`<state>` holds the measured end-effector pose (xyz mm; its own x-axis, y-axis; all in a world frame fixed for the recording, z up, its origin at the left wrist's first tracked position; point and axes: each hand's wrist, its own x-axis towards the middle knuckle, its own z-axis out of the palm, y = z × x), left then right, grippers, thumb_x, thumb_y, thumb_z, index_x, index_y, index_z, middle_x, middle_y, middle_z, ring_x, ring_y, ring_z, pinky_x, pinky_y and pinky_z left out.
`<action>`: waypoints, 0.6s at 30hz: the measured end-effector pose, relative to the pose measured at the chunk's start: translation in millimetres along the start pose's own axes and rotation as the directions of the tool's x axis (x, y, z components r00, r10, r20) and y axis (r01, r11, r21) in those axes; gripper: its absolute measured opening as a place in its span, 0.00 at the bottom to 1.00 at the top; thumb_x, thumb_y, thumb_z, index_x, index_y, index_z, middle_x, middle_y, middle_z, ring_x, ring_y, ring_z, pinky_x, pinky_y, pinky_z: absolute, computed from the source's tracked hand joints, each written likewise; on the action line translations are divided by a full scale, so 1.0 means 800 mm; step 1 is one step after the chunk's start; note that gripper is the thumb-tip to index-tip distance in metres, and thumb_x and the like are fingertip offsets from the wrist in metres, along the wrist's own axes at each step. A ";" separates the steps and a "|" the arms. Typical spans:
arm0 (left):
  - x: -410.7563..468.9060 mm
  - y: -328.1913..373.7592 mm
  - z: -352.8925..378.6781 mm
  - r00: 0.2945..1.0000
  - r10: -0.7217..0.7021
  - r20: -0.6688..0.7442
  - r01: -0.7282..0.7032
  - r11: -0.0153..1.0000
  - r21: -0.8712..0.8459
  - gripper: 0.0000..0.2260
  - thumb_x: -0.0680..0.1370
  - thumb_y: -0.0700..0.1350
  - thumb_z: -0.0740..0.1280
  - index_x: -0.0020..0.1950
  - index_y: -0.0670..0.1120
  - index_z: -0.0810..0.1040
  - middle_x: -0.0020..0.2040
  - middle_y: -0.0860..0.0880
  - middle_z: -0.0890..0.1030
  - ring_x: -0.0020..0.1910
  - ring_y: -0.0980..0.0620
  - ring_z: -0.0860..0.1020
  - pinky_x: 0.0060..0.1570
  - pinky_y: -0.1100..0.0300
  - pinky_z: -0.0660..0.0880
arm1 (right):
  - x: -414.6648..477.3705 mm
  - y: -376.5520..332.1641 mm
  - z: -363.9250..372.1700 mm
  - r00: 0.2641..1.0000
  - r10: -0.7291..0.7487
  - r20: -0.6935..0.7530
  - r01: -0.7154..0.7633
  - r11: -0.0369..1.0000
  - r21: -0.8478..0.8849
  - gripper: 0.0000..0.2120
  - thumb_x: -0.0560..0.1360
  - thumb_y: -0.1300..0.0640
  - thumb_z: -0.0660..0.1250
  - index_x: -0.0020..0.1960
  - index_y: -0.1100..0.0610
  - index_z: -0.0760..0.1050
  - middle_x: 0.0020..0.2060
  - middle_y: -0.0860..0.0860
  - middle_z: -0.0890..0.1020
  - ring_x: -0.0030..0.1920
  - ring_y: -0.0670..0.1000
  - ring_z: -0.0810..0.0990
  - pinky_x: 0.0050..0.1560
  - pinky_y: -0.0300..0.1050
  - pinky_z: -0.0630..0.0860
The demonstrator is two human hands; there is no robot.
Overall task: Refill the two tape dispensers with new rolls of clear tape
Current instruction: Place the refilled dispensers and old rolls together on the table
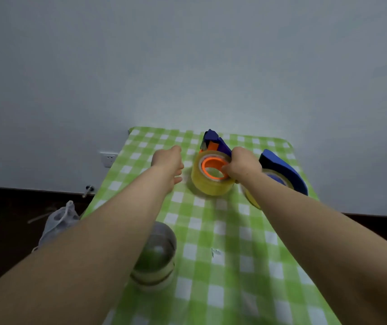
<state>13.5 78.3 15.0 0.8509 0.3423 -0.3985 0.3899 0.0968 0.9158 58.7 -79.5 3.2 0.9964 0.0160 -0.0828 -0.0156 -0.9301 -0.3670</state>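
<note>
A: Grips, with the right hand [241, 165], the wide roll of yellowish clear tape with an orange core [207, 184]; thumb hooked inside the core, fingers curled over the rim. Stands towards the far end of the table [234, 231], on a green-and-white checked cloth, against the far blue plastic tape dispenser with an orange insert [213, 140]. Fully seated on the hub?

B: Cannot tell; hub hidden behind the roll. Likely risk: a half-seated roll slipping off on release, or tipping the light dispenser over.

A: And the left hand [168, 165]?

B: Hovers just beside the roll, fingers loosely relaxed, holding and touching nothing. Leaves the dispenser unbraced; hence possible skidding along the cloth under a one-sided push.

A: Other hazards?

B: Just beside the right wrist, a second blue tape dispenser [284, 170], apparently already carrying a roll: liable to be knocked toward the table edge by a sideways pull. Under the left forearm, near the left edge, a blurred stack of clear tape rolls [155, 259]: liable to be swept off toward the white plastic bag [58, 221] below by a careless withdrawal. Also possible: loose tape end sticking back onto the roll, hard to find on clear film; not discernible here.
</note>
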 end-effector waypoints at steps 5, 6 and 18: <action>0.041 -0.011 0.011 0.998 -0.050 0.030 0.048 0.996 0.080 0.09 0.79 0.47 0.60 0.52 0.42 0.72 0.41 0.44 0.76 0.34 0.50 0.71 0.33 0.60 0.70 | 0.046 0.002 0.029 0.999 0.027 0.019 -0.026 0.998 -0.054 0.06 0.74 0.58 0.65 0.45 0.56 0.67 0.33 0.51 0.71 0.40 0.55 0.75 0.35 0.45 0.69; 0.045 -0.015 0.011 0.998 -0.057 0.030 0.054 0.994 0.094 0.09 0.79 0.47 0.60 0.51 0.42 0.72 0.40 0.45 0.76 0.33 0.50 0.71 0.33 0.60 0.69 | 0.050 0.003 0.032 0.999 0.034 0.025 -0.032 0.998 -0.061 0.07 0.74 0.58 0.65 0.46 0.56 0.67 0.32 0.50 0.70 0.41 0.55 0.75 0.37 0.45 0.69; 0.004 -0.023 -0.049 0.999 -0.033 -0.030 0.038 0.986 0.162 0.06 0.78 0.39 0.59 0.52 0.41 0.73 0.43 0.43 0.77 0.32 0.52 0.70 0.32 0.60 0.66 | -0.006 -0.032 0.030 0.993 -0.100 -0.067 0.084 0.974 -0.209 0.15 0.77 0.50 0.58 0.56 0.59 0.73 0.52 0.55 0.76 0.56 0.57 0.74 0.42 0.47 0.71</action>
<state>-4.7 114.6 -1.2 0.8264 0.3668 -0.4271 0.4737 -0.0429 0.8797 52.2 -47.1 -9.2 0.9963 0.0843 0.0169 0.0860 -0.9815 -0.1710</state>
